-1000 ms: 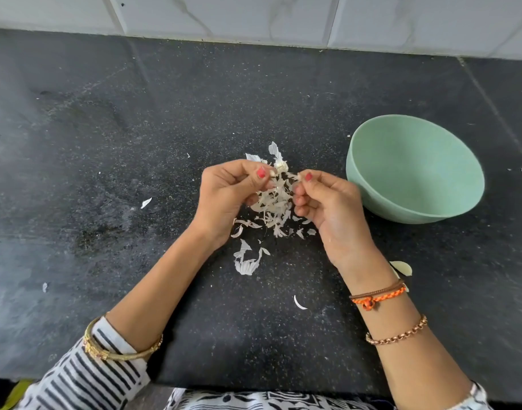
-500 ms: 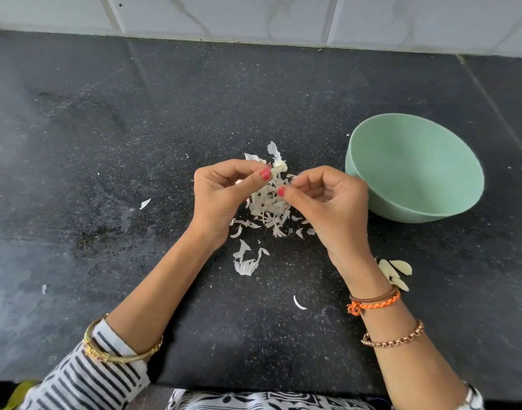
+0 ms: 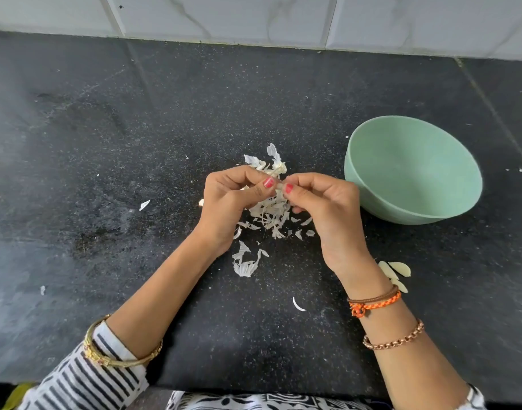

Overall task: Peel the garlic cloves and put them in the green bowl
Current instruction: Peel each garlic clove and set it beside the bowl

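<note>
Both hands met above the dark countertop (image 3: 135, 128), fingers curled. The left hand (image 3: 230, 202) and the right hand (image 3: 328, 208) together pinched a small garlic clove (image 3: 279, 185) between thumb tips and forefingers, thumbnails almost touching; most of the clove was hidden by the fingers. Just below and behind the fingertips lay a heap of papery garlic skins (image 3: 268, 211). The green bowl (image 3: 413, 173) stood tilted just beyond the right knuckles. Several peeled cloves (image 3: 399, 269) lay on the counter beside the right wrist.
</note>
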Motion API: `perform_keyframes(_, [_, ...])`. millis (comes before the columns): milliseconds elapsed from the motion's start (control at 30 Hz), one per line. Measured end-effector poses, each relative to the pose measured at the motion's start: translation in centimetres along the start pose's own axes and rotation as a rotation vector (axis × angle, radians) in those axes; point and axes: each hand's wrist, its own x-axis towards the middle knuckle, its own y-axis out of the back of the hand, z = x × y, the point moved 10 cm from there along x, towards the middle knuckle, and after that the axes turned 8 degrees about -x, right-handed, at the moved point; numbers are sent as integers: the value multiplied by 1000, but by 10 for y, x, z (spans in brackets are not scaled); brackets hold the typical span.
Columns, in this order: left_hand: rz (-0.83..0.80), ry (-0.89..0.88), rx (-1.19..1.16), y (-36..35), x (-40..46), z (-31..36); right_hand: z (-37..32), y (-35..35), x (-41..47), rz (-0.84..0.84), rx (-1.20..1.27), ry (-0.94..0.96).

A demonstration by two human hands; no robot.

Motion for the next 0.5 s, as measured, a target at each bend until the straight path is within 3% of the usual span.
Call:
perform_keyframes(133, [107,31,-94,13,4,-1,21,-12,-4,-74,370,-270])
perform_keyframes(200, [205,-16,-99,33,7,6,20,-13,-5,-82,481,-302])
perform_keyframes(367, [89,-145,6,13,2,15,5,3,-3,50,95,-101])
perform_keyframes(500, [30,-182,10,3,0,13,-2,7,-5,114,-34,2])
